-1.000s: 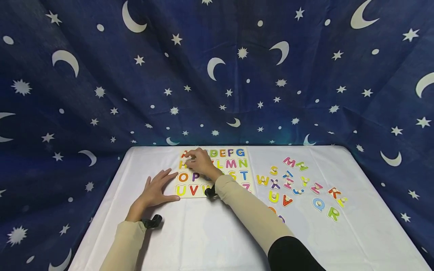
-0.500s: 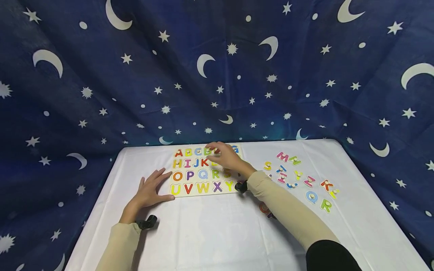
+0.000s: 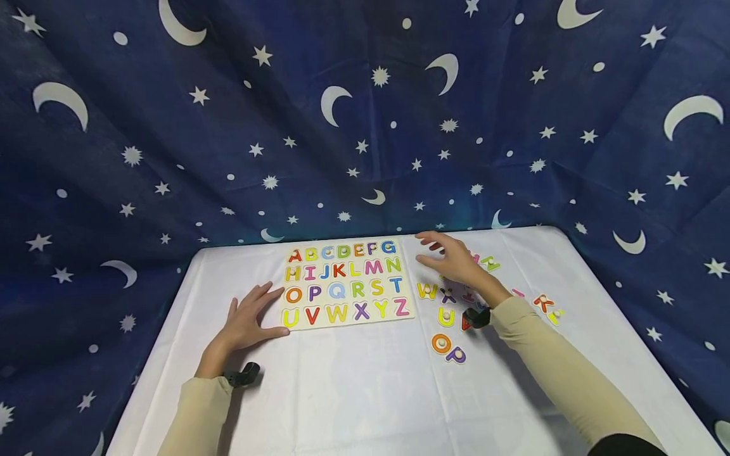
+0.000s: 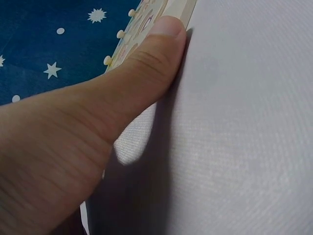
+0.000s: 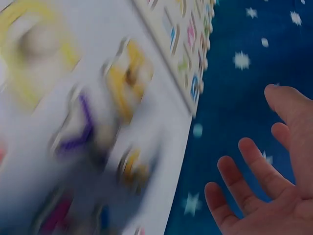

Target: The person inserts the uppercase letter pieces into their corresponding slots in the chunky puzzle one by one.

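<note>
A pale alphabet puzzle board (image 3: 348,323) lies on the white table, its top row and the H (image 3: 293,273) fitted with knobbed letters. My left hand (image 3: 248,323) rests at the board's left side, fingers spread. In the left wrist view its thumb (image 4: 156,54) presses along the board's edge. To the right of the board my right hand (image 3: 456,263) hovers over loose letter pieces with nothing in its fingers. The right wrist view shows that hand (image 5: 274,181) with fingers apart. Nearest below are a yellow W (image 3: 426,291) and a purple X (image 3: 447,295).
More loose letters lie right of the board: a yellow U (image 3: 446,316), an orange O (image 3: 441,344), a purple P (image 3: 456,355) and a red K (image 3: 544,303). The right forearm hides some others. A starry blue cloth (image 3: 353,114) hangs behind the table.
My right hand has moved right, from the H on the board to above the loose letters, its fingers opening. The left hand stays at the board's edge. The head view has shifted slightly.
</note>
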Demonstrator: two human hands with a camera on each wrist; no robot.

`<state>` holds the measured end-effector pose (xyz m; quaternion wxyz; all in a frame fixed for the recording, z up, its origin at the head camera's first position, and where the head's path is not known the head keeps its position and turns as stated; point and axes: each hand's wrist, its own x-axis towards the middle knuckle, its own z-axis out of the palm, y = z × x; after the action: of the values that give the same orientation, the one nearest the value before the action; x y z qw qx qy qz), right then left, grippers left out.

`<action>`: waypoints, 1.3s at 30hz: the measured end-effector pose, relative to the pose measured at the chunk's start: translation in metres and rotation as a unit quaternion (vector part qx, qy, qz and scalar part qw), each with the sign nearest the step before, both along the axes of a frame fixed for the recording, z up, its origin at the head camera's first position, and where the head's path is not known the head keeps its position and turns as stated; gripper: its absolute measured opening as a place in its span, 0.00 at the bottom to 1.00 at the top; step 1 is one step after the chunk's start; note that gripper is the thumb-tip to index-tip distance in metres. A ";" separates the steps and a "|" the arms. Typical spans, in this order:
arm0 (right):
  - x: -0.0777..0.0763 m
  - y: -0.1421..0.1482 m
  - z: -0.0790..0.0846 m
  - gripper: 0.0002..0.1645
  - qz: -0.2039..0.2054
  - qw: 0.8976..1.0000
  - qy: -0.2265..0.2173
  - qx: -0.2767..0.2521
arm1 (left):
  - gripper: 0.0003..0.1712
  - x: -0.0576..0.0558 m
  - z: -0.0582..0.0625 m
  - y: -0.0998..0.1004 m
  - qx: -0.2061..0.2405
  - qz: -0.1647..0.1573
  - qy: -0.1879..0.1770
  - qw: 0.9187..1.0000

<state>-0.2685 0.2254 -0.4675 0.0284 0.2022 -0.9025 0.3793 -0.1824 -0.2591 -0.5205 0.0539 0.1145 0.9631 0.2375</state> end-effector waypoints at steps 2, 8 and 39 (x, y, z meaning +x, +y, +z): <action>0.006 0.019 0.001 0.33 -0.013 1.000 -0.007 0.006 | 0.59 0.000 0.000 0.000 0.000 0.000 0.000 1.000; 0.029 0.070 -0.001 0.37 -0.044 0.998 -0.035 0.019 | 0.59 -0.002 0.000 0.000 0.001 -0.002 -0.004 1.000; 0.069 0.099 -0.057 0.08 -0.133 0.987 -0.005 0.089 | 0.58 0.001 0.002 0.002 0.003 -0.001 0.004 1.000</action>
<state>-0.1995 0.3243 -0.5243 0.0565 0.0802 -0.9515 0.2916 -0.1812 -0.2571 -0.5188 0.0495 0.1170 0.9624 0.2399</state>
